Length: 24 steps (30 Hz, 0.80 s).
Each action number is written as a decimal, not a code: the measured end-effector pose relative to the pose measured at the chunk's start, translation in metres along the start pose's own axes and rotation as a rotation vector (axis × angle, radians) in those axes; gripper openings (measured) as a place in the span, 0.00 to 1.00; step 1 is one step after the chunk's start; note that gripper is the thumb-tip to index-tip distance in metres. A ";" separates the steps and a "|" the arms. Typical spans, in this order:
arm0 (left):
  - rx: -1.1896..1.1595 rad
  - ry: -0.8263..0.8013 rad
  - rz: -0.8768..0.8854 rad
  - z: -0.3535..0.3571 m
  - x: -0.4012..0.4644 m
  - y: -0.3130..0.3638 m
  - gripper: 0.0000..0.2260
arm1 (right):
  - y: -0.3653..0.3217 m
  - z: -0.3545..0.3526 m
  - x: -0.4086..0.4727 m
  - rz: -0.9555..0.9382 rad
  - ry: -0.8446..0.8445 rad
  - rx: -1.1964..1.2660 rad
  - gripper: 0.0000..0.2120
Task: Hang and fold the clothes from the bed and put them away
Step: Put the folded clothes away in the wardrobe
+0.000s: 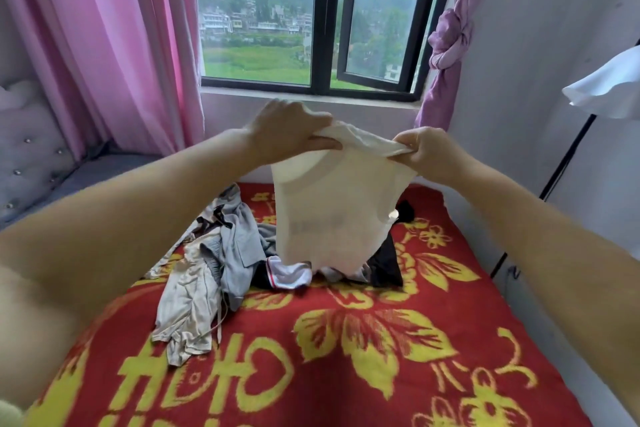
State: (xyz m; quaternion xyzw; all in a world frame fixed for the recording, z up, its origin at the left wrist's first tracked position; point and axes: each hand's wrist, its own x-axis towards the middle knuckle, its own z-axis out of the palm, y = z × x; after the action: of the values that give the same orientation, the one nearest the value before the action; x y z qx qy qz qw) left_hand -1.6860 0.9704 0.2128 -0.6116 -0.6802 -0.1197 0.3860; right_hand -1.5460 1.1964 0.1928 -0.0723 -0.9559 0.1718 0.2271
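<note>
Shirt: I see a thin cream-white T-shirt [325, 215] held up in the air above the bed, hanging straight down from its top edge. The fabric is light and slightly see-through, with a faint grey blurred band of print across the middle. Its lower hem brushes or nearly brushes the clothes beneath it; I cannot tell which.
Left hand: my left hand [287, 133] pinches the shirt's top left corner, thumb under, fingers curled over the bunched cloth.
Right hand: my right hand [427, 152] grips the shirt's top right corner, fingers closed tight round a gathered fold.
Pile: directly under the shirt lies a heap of unfolded clothes [221, 260], with a grey garment and a beige crumpled one to the shirt's left, and a white piece with a dark, red-striped edge just below its hem.
Dark garment: a black piece of clothing [388, 263] lies below and right of the shirt, partly hidden by it.
Bed: under all of it spreads a red blanket with yellow flower pattern [363, 350].
Window: behind the shirt, a dark-framed window [322, 28] shows green hills and buildings.
Curtains: a pink curtain [114, 38] hangs left of the shirt; a knotted purple curtain [450, 42] hangs to its right.
Far right: a white ruffled cloth [606, 87] hangs well right of the shirt.
</note>
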 end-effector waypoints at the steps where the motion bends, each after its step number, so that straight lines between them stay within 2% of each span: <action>1: -0.013 0.010 0.050 0.008 -0.015 0.011 0.17 | 0.004 0.009 -0.012 -0.001 -0.051 -0.024 0.08; 4: -0.062 -0.056 0.109 0.041 -0.068 0.051 0.16 | 0.021 0.048 -0.058 0.019 -0.219 -0.102 0.09; 7: -0.211 -0.275 0.137 0.096 -0.145 0.104 0.10 | 0.045 0.125 -0.120 0.086 -0.460 -0.185 0.12; 10: -0.399 -0.618 0.109 0.143 -0.233 0.173 0.06 | 0.064 0.210 -0.206 0.134 -0.736 -0.233 0.09; 13: -0.542 -1.087 0.100 0.179 -0.325 0.249 0.12 | 0.073 0.276 -0.295 0.101 -0.994 -0.227 0.07; 15: -0.626 -1.235 0.121 0.189 -0.373 0.288 0.13 | 0.072 0.306 -0.338 0.045 -1.146 -0.209 0.06; 18: -0.739 -1.324 0.109 0.191 -0.414 0.322 0.15 | 0.068 0.331 -0.374 -0.017 -1.281 -0.159 0.08; 21: -0.742 -1.256 0.129 0.197 -0.432 0.331 0.25 | 0.070 0.349 -0.386 0.027 -1.335 -0.084 0.14; 24: -0.685 -1.167 0.013 0.209 -0.433 0.320 0.23 | 0.082 0.364 -0.375 0.113 -1.359 0.010 0.17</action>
State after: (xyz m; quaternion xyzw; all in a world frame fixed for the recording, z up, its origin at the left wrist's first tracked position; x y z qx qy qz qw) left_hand -1.4895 0.8545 -0.3172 -0.6678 -0.6972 0.0237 -0.2596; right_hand -1.3758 1.0838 -0.2954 0.0028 -0.8803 0.1950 -0.4325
